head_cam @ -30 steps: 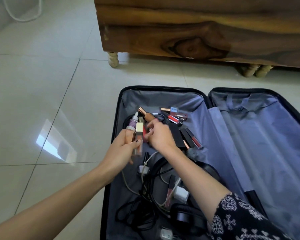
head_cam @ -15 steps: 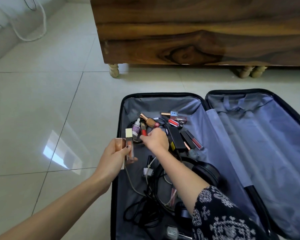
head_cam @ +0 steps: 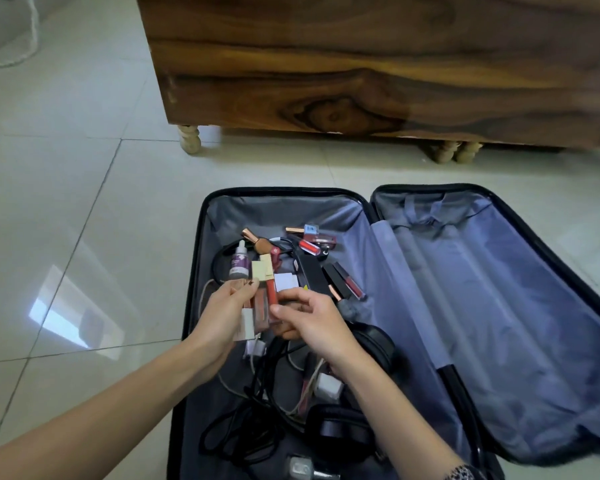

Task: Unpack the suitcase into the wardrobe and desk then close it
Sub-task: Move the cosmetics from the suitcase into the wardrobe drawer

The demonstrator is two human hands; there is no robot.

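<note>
Pale glossy floor tiles [head_cam: 66, 202] carry an open suitcase [head_cam: 274, 192], both halves lying flat. The right half shows only its blue-grey lining.

Nearest in the left half lie black headphones [head_cam: 343, 431], a tangle of black cables [head_cam: 250, 431] and a white charger [head_cam: 329, 388]. A patterned sleeve [head_cam: 465, 474] edges the bottom of the view.

Above these, both hands meet over the left half. The left hand [head_cam: 222, 313] has its fingers curled round a bundle of makeup tubes [head_cam: 258, 306], held upright with their cream caps at the top. The right hand [head_cam: 309, 320], fingers bent, pinches an orange tube [head_cam: 272, 294] between thumb and forefinger, right against that bundle.

A dropper bottle [head_cam: 238, 263] with a purple label stands up just beyond the left fingers; I cannot tell whether it is held.

Further on, two dark tubes [head_cam: 343, 282] lie side by side. Loose lipsticks [head_cam: 312, 237] and a brown bottle [head_cam: 257, 240] sit near the far wall.

Beyond the suitcase stands a dark wooden cabinet [head_cam: 361, 81] on turned legs.
</note>
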